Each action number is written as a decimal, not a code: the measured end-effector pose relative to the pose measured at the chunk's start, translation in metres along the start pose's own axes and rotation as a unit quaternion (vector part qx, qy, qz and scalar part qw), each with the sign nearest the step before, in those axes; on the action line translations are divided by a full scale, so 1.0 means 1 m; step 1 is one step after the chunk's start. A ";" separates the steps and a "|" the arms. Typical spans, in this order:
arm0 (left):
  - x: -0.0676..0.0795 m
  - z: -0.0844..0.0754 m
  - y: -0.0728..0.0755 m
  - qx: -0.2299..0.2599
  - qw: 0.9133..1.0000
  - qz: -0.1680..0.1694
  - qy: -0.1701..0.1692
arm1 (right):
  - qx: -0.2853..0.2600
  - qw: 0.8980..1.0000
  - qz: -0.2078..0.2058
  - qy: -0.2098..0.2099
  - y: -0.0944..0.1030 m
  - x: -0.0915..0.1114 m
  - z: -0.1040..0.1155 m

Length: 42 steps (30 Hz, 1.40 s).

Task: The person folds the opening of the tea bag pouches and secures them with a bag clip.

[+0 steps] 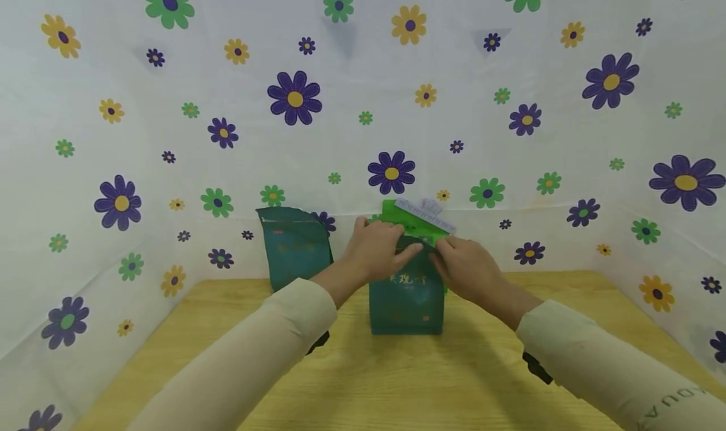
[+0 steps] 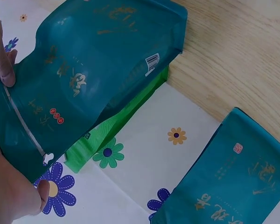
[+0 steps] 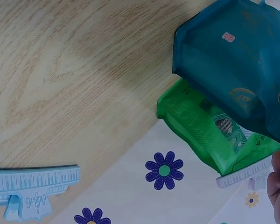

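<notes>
A teal pouch (image 1: 405, 305) with gold lettering stands upright on the table, with both hands at its top edge. My left hand (image 1: 374, 248) holds the top on the left side, its thumb stretched across the front. At the top right corner, my right hand (image 1: 467, 267) pinches the pouch between thumb and fingers. The left wrist view shows a pale strip and a small notch near the pouch's top (image 2: 25, 121). Close behind stands a green bag (image 3: 210, 126), whose top carries a pale lilac clip (image 1: 425, 215). The hands partly hide that bag.
A second teal pouch (image 1: 295, 245) stands at the back left, its top leaning. On the wooden table (image 1: 363, 387) a light blue clip (image 3: 32, 186) lies, visible in the right wrist view. A flower-print sheet (image 1: 351, 141) hangs behind and at both sides.
</notes>
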<state>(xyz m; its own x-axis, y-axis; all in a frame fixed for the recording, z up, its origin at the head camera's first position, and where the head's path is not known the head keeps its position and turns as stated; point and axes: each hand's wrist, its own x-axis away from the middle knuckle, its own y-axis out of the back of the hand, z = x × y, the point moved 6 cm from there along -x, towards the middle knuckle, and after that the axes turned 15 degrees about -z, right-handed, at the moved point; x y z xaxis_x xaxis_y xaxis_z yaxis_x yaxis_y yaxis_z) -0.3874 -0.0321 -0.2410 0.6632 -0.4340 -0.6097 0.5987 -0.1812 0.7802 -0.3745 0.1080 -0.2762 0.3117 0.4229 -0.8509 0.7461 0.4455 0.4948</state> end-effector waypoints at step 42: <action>0.010 0.001 0.001 0.058 0.997 0.029 -0.032 | -0.120 0.972 0.161 -0.119 -0.017 0.015 -0.004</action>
<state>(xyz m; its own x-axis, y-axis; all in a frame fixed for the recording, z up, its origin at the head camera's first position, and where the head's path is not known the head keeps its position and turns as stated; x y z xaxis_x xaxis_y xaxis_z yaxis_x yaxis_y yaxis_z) -0.3808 -0.0379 -0.2462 0.6629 -0.5011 -0.5562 0.5015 -0.2543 0.8269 -0.3853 0.1102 -0.2970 0.6552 0.3900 -0.6470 0.4369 0.5031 0.7457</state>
